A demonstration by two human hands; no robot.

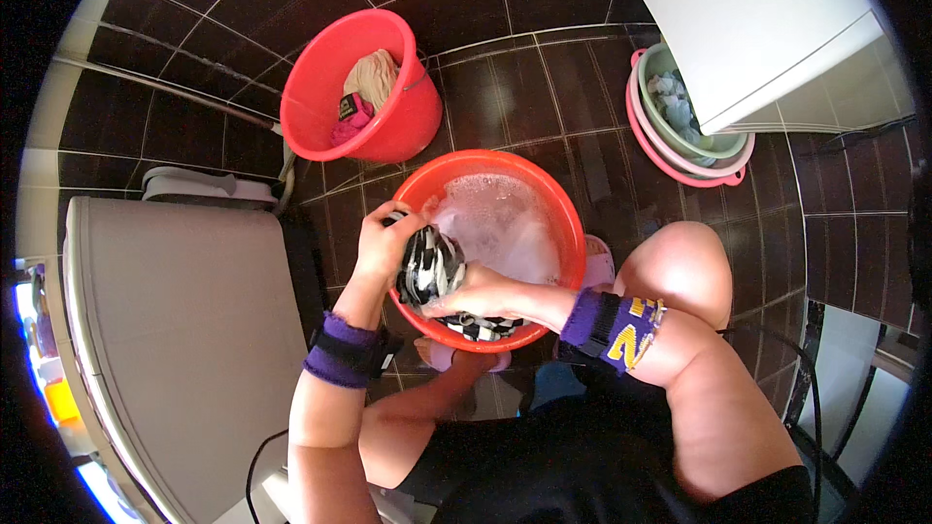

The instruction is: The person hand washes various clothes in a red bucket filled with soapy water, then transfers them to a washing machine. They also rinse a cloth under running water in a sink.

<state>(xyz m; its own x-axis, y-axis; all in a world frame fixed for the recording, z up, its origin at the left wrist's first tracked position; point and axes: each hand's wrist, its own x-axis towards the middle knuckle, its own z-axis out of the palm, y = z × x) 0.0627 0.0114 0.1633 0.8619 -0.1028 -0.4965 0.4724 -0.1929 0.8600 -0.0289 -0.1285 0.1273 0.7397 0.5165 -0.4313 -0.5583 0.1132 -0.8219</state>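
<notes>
A wet black-and-white patterned cloth [431,266] is bunched between my hands over the left side of a red basin [574,233]. At its upper left end, my left hand [386,236] grips a fold of it. My right hand [477,295] holds the lower part, its fingers partly hidden by the cloth. More of the same fabric [484,327] hangs down by the basin's near wall. Foamy water [502,233] fills the basin, with pale material showing under the suds. Purple bands wrap both my wrists.
Behind the basin stands a red bucket [313,98] holding beige and pink cloths. Stacked green and pink basins [641,120] sit at the right, under a white appliance [757,14]. A grey-topped cabinet or appliance [189,335] is at my left. My knees flank the basin; dark cables run at both sides.
</notes>
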